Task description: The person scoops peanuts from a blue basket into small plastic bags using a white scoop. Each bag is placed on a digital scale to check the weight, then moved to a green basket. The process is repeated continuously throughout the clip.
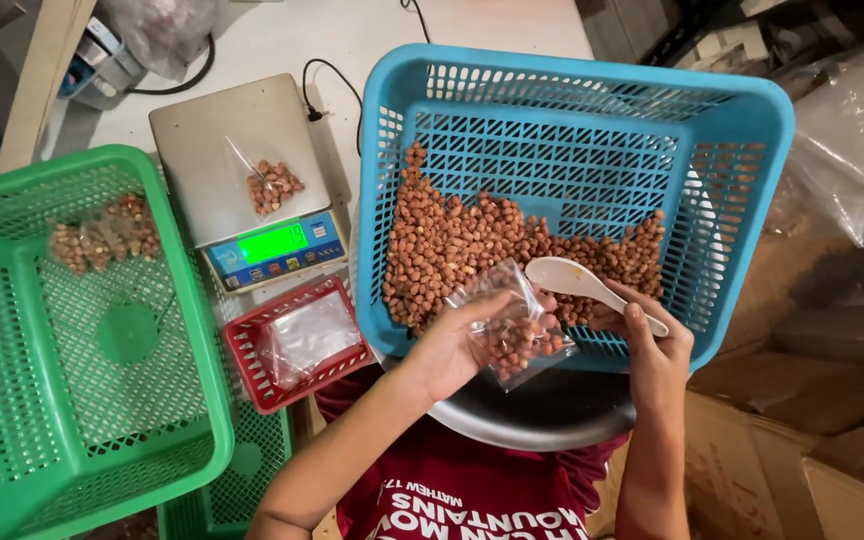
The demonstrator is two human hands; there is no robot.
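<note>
Far left: green basket (12,330), tilted, with a few filled peanut bags (102,235) lying on its mesh wall. Next to it a digital scale (237,175), green display lit, with one small bag of peanuts (272,185) on the platter. Just below the scale sits a small red basket (252,350) holding a stack of empty clear bags (307,335). Centre: left hand (452,345) is closed around a small clear plastic bag (512,325), partly filled with peanuts, mouth held up and open at the near edge of the blue basket (592,85). Blue basket is tilted, with loose peanuts (482,235) heaped along its lower near side. A round metal bowl (542,410) shows under the basket's near edge, below the bag. Right of the bag: right hand (652,345) grips the handle of a white spoon (577,280), fingers curled round it; spoon bowl sits just beside the bag mouth, over the peanuts. Cannot tell whether the spoon carries any. Far right: cardboard boxes (802,460) and clear plastic sheeting (852,150), well apart from the hands.
</note>
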